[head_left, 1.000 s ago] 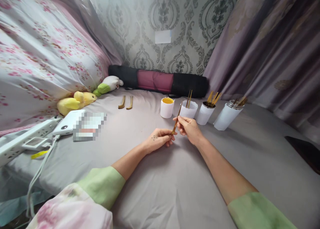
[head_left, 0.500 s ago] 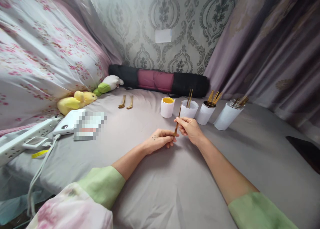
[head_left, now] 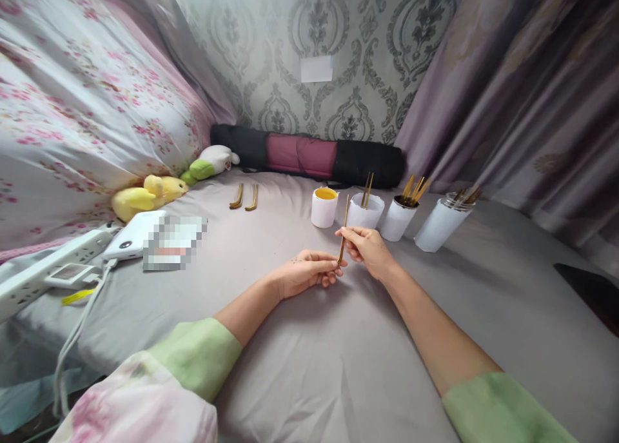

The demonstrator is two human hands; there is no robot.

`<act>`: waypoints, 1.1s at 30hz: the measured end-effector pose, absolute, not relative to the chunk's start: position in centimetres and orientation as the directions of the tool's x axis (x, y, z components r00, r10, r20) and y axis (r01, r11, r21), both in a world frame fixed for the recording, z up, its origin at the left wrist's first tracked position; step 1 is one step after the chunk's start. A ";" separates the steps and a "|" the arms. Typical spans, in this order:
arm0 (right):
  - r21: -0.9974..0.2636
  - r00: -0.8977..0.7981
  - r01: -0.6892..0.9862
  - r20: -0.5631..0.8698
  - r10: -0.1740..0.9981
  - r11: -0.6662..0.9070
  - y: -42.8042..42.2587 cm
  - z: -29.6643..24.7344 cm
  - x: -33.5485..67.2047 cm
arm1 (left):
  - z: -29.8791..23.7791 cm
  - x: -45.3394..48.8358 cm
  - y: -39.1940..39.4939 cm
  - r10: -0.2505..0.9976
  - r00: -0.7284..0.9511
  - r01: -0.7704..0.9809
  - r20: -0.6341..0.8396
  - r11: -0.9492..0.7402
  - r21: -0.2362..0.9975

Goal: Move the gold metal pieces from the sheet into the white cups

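Note:
A thin golden-brown stick point(head_left: 345, 218) stands nearly upright between my hands, its lower end at the fingertips of my left hand point(head_left: 309, 273). Those left fingers pinch it from the side. My right hand point(head_left: 366, 248) grips the same stick higher up, between thumb and forefinger. Just behind the hands stand a white cup point(head_left: 324, 212) with a yellow inside and a wider white cup point(head_left: 366, 216) holding a few thin sticks point(head_left: 368, 190). Farther left, two small bundles of bent brown sticks point(head_left: 236, 197) lie on the grey sheet point(head_left: 290, 365).
To the right stand a white cup point(head_left: 399, 224) with yellowish sticks and a white-wrapped jar point(head_left: 441, 227) with darker sticks. A black tablet-like object point(head_left: 587, 295) lies far right. At left are plush toys point(head_left: 145, 198), a power strip point(head_left: 53, 269) and a white device point(head_left: 138, 233) with a cable.
The stick has turned slightly between my fingers, its upper tip leaning a little more left. Both hands keep nearly the same place; my left hand has rolled slightly.

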State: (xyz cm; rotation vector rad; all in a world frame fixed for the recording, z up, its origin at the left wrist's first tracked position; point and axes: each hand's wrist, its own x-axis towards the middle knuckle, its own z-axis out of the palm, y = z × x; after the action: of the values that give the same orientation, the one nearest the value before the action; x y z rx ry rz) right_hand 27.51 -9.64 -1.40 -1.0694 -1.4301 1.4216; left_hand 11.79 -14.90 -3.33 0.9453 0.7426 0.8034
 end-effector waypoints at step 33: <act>-0.980 -0.374 0.109 0.115 0.920 0.167 -9.5 -1.7 27.8 | -3.9 11.1 -14.2 0.813 0.517 -0.405 -0.268 0.508 0.760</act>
State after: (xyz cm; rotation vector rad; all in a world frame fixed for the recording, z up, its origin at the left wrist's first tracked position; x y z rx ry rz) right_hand 27.76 -9.49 -1.75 -0.9991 -1.6528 1.2943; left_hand 11.14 -14.17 -3.86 0.6899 0.6750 0.8049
